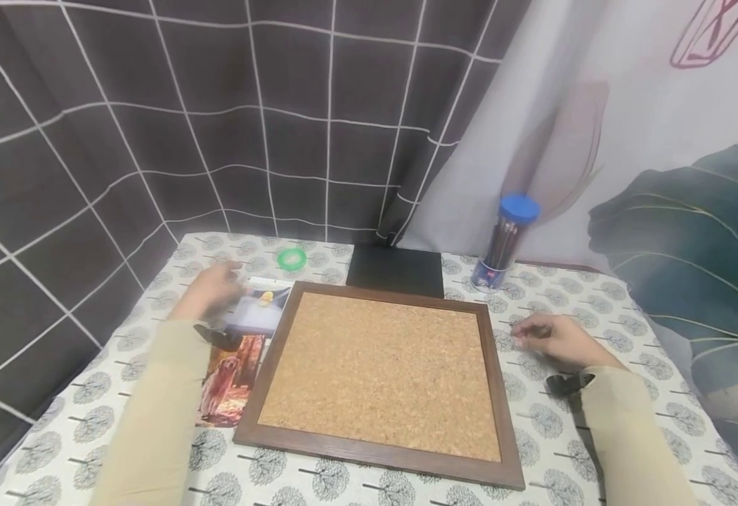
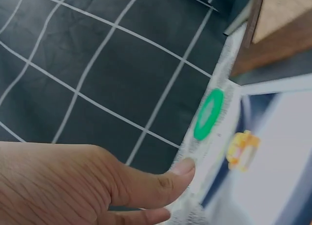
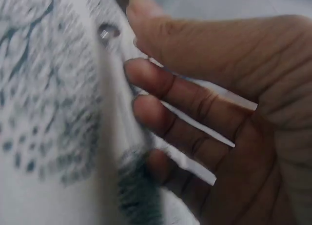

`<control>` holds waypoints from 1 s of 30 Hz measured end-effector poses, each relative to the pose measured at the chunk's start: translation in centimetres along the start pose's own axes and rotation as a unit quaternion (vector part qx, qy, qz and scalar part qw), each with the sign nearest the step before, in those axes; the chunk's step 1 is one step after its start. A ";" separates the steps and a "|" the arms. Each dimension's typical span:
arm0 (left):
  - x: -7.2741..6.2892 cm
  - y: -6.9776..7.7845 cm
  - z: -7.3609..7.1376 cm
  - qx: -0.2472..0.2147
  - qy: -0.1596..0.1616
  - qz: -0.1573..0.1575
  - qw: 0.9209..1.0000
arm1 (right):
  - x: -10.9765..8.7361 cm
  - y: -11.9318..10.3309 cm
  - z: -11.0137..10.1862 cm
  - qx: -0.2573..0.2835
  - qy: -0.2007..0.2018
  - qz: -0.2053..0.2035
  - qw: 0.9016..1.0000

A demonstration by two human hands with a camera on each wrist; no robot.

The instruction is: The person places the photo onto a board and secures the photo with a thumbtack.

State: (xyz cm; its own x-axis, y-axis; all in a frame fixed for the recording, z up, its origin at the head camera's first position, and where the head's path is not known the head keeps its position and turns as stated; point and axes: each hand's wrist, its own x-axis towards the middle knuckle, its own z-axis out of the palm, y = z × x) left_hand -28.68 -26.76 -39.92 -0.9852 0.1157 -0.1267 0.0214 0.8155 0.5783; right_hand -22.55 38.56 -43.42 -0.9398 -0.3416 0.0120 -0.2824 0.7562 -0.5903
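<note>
A framed cork board point(image 1: 382, 372) with a brown wooden frame lies flat on the table between both hands. My left hand point(image 1: 214, 289) hovers by the upper end of two photo prints to the board's left, its thumb extended and nothing in its grasp. One print shows an orange toy-like shape on a pale ground point(image 1: 258, 309); the other shows a reddish dog point(image 1: 220, 383). To the board's right, my right hand point(image 1: 555, 339) is low over the cloth with loosely bent fingers. A small shiny object point(image 3: 107, 33) appears near its fingertips in the right wrist view; its kind is unclear.
Behind the board lies a black flat panel point(image 1: 396, 270). A green ring point(image 1: 292, 259) sits at the back left, and a clear tube of pencil-like sticks with a blue lid point(image 1: 502, 246) stands at the back right. A dark grid curtain point(image 1: 293, 140) borders the table.
</note>
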 end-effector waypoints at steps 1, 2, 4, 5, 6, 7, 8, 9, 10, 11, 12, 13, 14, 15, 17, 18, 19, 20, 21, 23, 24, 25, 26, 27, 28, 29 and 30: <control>0.0 -0.1 0.2 0.000 0.001 -0.006 1.000 | -0.1 0.1 0.3 0.010 0.002 0.004 1.000; 0.0 -0.2 0.3 0.000 0.002 -0.010 1.000 | -0.1 0.3 0.5 0.017 0.004 0.007 1.000; 0.0 -0.4 0.5 -0.002 0.010 -0.009 1.000 | -0.2 0.4 0.8 0.014 0.010 0.000 1.000; -0.1 -0.5 0.6 -0.006 0.012 -0.009 1.000 | -0.2 0.4 1.0 0.013 0.012 -0.002 1.000; -0.1 -0.5 0.6 -0.006 0.013 -0.008 1.000 | -0.1 0.4 1.2 0.015 0.012 -0.006 1.000; -0.2 -0.5 0.7 -0.011 0.011 -0.011 1.000 | 0.0 0.5 1.3 0.006 0.016 -0.014 1.000; -0.2 -0.6 0.8 -0.011 0.010 -0.011 1.000 | 0.1 0.6 1.4 0.004 0.016 -0.020 1.000; -0.2 -0.7 0.9 -0.008 0.009 -0.011 1.000 | 0.1 0.7 1.6 0.005 0.015 -0.026 1.000; -0.1 -0.8 1.0 -0.004 0.008 -0.013 1.000 | 0.2 0.8 1.7 0.008 0.015 -0.029 0.999; 0.0 -0.9 1.2 0.001 0.007 -0.013 1.000 | 0.3 0.9 1.8 0.007 0.015 -0.031 0.999; 0.1 -0.9 1.3 0.004 0.007 -0.016 1.000 | 0.3 1.1 1.9 0.007 0.015 -0.035 0.999; 0.2 -1.0 1.4 0.006 0.007 -0.016 1.000 | 0.4 1.2 1.9 0.006 0.016 -0.040 0.999; 0.3 -1.0 1.4 0.012 0.009 -0.012 1.000 | 0.4 1.3 2.0 0.005 0.018 -0.044 0.999; 0.4 -0.9 1.5 0.010 0.011 -0.011 1.000 | 0.4 1.4 2.0 0.002 0.020 -0.048 0.999; 0.5 -0.8 1.6 0.004 0.012 -0.007 1.000 | 0.5 1.5 2.1 0.002 0.028 -0.051 0.998; 0.5 -0.7 1.6 0.000 0.012 -0.004 1.000 | 0.5 1.5 2.1 0.004 0.033 -0.051 0.998; 0.6 -0.6 1.7 -0.003 0.014 -0.001 1.000 | 0.6 1.5 2.2 0.009 0.038 -0.047 0.998; 0.6 -0.6 1.8 -0.007 0.016 -0.001 1.000 | 0.6 1.5 2.2 0.015 0.044 -0.040 0.998; 0.7 -0.6 1.9 -0.008 0.022 0.001 1.000 | 0.7 1.5 2.3 0.021 0.051 -0.032 0.998; 0.9 -0.6 2.2 -0.008 0.029 -0.001 1.000 | 0.8 1.5 2.6 0.034 0.064 -0.011 0.997; 0.9 -0.7 2.4 -0.006 0.033 -0.003 0.999 | 0.8 1.5 2.7 0.037 0.068 0.001 0.997; 1.0 -0.7 2.6 -0.005 0.036 -0.005 0.999 | 0.8 1.5 2.8 0.040 0.071 0.012 0.997; 1.1 -0.7 2.7 -0.002 0.038 -0.006 0.999 | 0.8 1.6 2.9 0.046 0.074 0.019 0.996; 1.2 -0.6 2.9 -0.002 0.037 -0.007 0.999 | 0.8 1.6 3.0 0.051 0.077 0.026 0.995; 1.3 -0.5 2.9 -0.011 0.037 -0.010 0.999 | 0.7 1.7 3.0 0.053 0.079 0.031 0.995; 1.3 -0.5 3.0 -0.018 0.038 -0.009 0.999 | 0.7 1.8 3.0 0.055 0.083 0.033 0.994; 1.4 -0.4 3.0 -0.026 0.040 -0.008 0.999 | 0.7 1.9 3.0 0.057 0.087 0.033 0.994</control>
State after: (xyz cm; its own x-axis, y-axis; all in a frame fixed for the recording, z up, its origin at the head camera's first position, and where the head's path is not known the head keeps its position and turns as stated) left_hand -29.59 -25.28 -42.75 -0.9958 0.0557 -0.0733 -0.0014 0.7866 0.6174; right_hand -23.12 38.06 -46.98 -0.9775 -0.1838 0.1037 -0.2044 0.7028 -0.6813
